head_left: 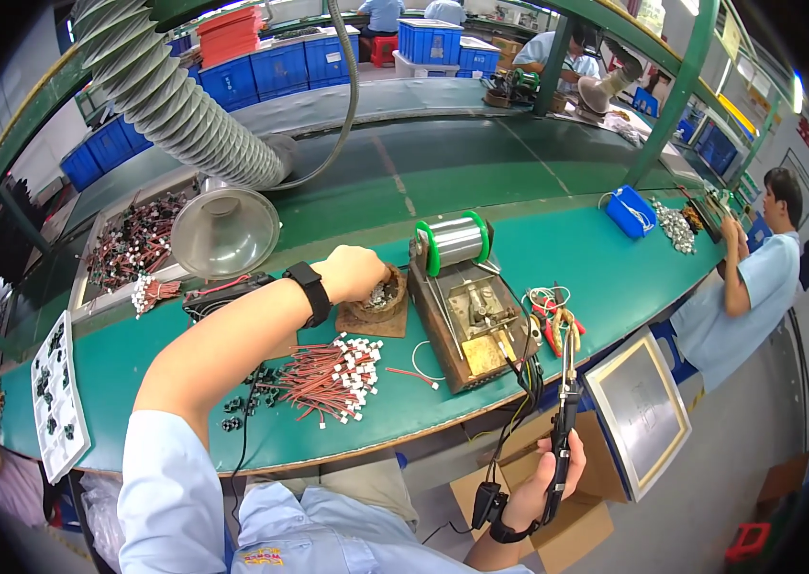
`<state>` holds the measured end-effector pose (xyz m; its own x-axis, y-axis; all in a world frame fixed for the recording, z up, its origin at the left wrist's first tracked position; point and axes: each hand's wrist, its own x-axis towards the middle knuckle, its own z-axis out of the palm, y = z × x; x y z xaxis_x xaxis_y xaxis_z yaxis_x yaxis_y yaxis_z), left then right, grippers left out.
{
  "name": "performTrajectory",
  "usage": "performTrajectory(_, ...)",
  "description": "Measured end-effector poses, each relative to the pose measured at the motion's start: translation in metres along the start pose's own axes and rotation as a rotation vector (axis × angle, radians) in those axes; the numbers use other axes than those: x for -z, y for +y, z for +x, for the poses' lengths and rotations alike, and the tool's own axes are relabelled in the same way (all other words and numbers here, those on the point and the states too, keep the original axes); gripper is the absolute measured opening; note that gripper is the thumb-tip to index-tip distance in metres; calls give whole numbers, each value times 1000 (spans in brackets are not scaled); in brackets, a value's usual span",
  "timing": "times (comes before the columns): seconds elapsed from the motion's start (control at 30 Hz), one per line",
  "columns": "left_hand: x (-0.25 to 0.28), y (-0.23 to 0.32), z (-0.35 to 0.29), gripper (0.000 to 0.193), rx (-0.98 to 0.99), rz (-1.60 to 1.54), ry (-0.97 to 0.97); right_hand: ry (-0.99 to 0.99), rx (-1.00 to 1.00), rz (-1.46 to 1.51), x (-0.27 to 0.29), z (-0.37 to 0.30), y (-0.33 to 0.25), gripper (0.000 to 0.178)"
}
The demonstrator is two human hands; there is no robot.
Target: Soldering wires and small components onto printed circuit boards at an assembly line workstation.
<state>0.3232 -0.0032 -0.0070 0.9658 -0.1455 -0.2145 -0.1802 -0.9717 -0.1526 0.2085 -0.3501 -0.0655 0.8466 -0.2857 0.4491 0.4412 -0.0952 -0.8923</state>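
Note:
My left hand [356,273] reaches over a small, round, crusted brown pot [380,300] on a wooden board [376,325]. Its fingers are bent together at the rim, and whatever they pinch is hidden. At the lower right my right hand [557,469] is wrapped around a black soldering iron [562,430], whose metal tip points up and away. Between the hands stands a soldering fixture [476,316] carrying a green-flanged spool of solder wire [452,241]. A pile of red wires with white connectors [332,378] lies nearer me, beside small dark green-black parts [242,411].
A white tray of small parts [58,402] lies left. Behind my left arm is a fume extractor hood [225,232] on a ribbed hose. Pliers with red handles [550,311] lie right of the fixture. Below are a cardboard box [572,536] and framed panel [639,411]; a co-worker [749,287] sits right.

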Motion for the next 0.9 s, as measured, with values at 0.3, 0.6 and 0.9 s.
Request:
performTrajectory(0.3,0,-13,4,21,-2,68,173,-18,-7,44,3,2,11,40)
performTrajectory(0.6,0,-24,4,20,0,-240,211,27,-18,2,-2,-2,7,43)
performTrajectory(0.9,-4,-15,3,19,9,-60,320,6,4,22,-2,-4,10,45)
